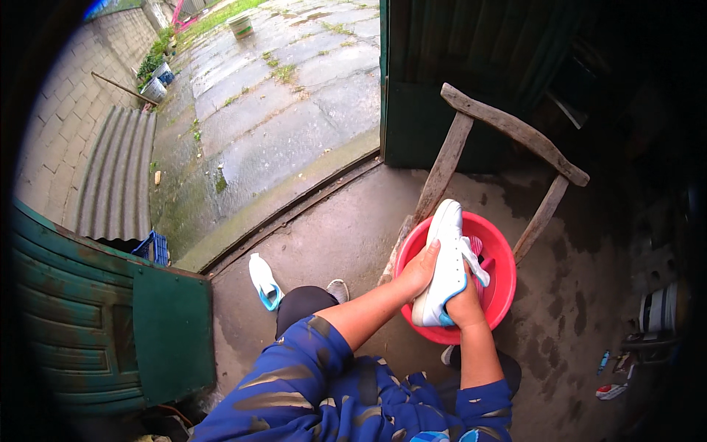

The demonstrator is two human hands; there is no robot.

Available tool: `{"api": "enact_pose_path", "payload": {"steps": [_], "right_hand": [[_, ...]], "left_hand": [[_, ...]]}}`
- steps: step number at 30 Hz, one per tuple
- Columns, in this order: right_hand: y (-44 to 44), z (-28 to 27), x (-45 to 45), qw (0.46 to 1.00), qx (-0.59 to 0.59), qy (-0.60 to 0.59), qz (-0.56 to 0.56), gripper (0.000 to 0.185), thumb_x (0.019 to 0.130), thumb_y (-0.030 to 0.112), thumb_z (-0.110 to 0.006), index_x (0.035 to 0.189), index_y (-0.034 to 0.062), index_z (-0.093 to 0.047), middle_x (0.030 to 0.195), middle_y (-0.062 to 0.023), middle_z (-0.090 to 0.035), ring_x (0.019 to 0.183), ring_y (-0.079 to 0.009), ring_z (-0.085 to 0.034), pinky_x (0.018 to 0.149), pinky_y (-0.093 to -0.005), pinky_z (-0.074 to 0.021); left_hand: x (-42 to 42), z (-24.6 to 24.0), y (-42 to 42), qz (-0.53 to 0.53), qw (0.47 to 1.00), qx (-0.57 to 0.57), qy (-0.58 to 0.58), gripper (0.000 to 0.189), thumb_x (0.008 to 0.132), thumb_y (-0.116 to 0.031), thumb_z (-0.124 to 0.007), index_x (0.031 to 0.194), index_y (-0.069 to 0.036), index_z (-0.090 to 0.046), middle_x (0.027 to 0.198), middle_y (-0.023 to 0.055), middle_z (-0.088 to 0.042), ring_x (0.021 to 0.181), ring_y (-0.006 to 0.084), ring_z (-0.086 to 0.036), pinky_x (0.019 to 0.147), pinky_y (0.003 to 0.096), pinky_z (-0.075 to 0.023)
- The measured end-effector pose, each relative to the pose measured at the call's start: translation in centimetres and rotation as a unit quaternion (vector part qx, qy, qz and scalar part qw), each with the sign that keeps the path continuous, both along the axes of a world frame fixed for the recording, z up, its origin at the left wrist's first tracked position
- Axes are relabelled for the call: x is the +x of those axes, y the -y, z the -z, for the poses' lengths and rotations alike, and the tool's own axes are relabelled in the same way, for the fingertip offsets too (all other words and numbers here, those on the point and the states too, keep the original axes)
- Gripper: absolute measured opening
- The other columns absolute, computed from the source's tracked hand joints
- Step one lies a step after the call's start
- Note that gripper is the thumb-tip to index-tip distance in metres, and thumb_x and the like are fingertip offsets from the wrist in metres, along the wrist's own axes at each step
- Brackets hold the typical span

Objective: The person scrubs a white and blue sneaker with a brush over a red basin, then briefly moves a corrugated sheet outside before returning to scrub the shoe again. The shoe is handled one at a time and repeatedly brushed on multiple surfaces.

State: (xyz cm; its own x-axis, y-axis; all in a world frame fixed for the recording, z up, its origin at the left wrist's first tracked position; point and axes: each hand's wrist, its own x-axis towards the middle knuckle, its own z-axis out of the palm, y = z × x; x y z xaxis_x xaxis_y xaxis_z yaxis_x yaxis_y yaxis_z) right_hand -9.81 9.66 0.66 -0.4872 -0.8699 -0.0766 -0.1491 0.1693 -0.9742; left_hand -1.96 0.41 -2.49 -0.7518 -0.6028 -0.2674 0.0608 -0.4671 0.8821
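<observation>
A white low-top shoe [446, 265] with light blue lining is held at a slant, toe away from me, above a red plastic basin [501, 309]. My left hand [422, 271] grips the shoe along its left side, near the sole. Into the shoe's opening goes my right hand [465, 303], its fingers hidden inside, with the white tongue flopped out to the right. Beneath, a pink-and-white striped thing [476, 246] shows in the basin; what it is, I cannot tell. The matching white shoe [263, 279] lies on the floor left of my knee.
A wooden chair frame [513, 130] stands just beyond the basin. At left, a green door [174, 331] borders a raised doorsill [293, 212] leading to a wet paved yard [276, 132]. Corrugated sheet [117, 177] and a blue crate [153, 248] are outside. Small items [611, 391] lie at right.
</observation>
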Motion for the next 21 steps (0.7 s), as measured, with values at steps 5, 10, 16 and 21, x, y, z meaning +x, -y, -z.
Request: {"api": "enact_pose_path", "payload": {"steps": [5,10,16,21], "right_hand": [[-2.0,-1.4,0.3,0.993,0.007,0.067,-0.096,0.051,0.092,0.011,-0.05,0.139,0.0004,-0.036,0.136,-0.0192,-0.046,0.126,-0.0268,-0.045,0.103,-0.0353,-0.0357],[-0.7,-1.8,0.5,0.998,-0.035,-0.02,-0.055,0.049,0.092,0.013,-0.051,0.138,0.0003,-0.039,0.13,-0.0175,-0.052,0.124,-0.0268,-0.047,0.101,-0.0358,-0.0381],[-1.3,-0.8,0.3,0.998,0.009,0.02,-0.066,0.06,0.087,0.005,-0.047,0.144,0.0005,-0.029,0.133,-0.0166,-0.048,0.124,-0.0243,-0.046,0.105,-0.0332,-0.0341],[-4.2,-2.2,-2.1,0.981,0.009,0.07,-0.18,0.057,0.094,0.002,-0.046,0.146,-0.0011,-0.024,0.147,-0.0146,-0.035,0.136,-0.0197,-0.033,0.111,-0.0309,-0.0264]], "left_hand": [[0.9,-0.4,3.2,-0.023,0.999,-0.018,-0.024,0.071,0.096,-0.062,-0.029,0.126,0.0,-0.048,0.105,0.0095,-0.062,0.093,0.0181,-0.061,0.086,0.0317,-0.0485],[0.4,-0.7,1.5,-0.006,1.0,0.001,-0.022,0.073,0.097,-0.061,-0.028,0.13,0.001,-0.045,0.113,0.012,-0.06,0.104,0.0194,-0.057,0.092,0.0309,-0.0453],[0.8,-0.4,1.6,-0.015,0.988,-0.09,0.126,0.07,0.099,-0.055,-0.026,0.135,0.003,-0.04,0.123,0.017,-0.056,0.114,0.0251,-0.054,0.098,0.0338,-0.0428],[0.5,1.5,4.3,-0.046,0.994,0.084,-0.046,0.079,0.092,-0.067,-0.032,0.133,0.0,-0.043,0.117,0.0162,-0.06,0.103,0.0261,-0.061,0.093,0.0382,-0.0489]]}}
